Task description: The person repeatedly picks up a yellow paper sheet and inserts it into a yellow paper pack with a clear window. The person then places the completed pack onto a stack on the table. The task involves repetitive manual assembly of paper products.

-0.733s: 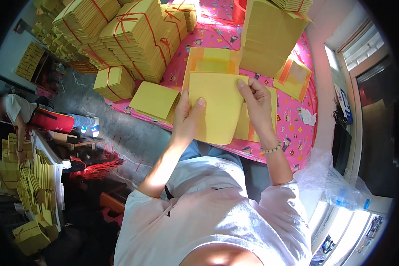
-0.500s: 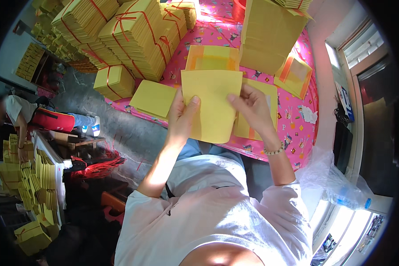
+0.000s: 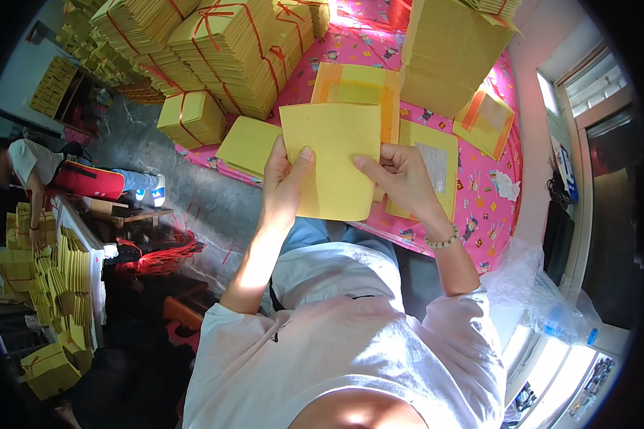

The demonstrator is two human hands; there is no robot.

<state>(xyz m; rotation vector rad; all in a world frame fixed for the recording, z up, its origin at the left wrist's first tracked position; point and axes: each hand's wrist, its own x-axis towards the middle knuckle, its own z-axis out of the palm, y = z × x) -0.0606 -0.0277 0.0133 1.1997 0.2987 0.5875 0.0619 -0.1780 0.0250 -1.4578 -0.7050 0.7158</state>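
In front of my body, a plain yellow paper sheet (image 3: 329,164) is held upright between both hands. My left hand (image 3: 286,175) grips its left edge, thumb on the near face and fingers behind. At the right edge, my right hand (image 3: 401,179) pinches it the same way. Whether it is one sheet or several layers, I cannot tell. Beyond it lies a yellow piece with orange bands (image 3: 391,86), partly covered by the sheet. A yellow stack (image 3: 250,146) sits left of my left hand, and a yellow piece with a greyish panel (image 3: 431,168) lies beside my right hand.
Tall yellow paper bundles (image 3: 222,57) tied with red string stand at the back left of the pink patterned table (image 3: 472,207). A large yellow block (image 3: 440,61) stands back right. Clear plastic with a bottle (image 3: 558,318) is at right. Another person (image 3: 39,171) works at far left.
Both hands have carried the yellow sheet a little to the left, uncovering more of the orange-banded piece behind it. The view has shifted slightly. Both hands keep their hold.
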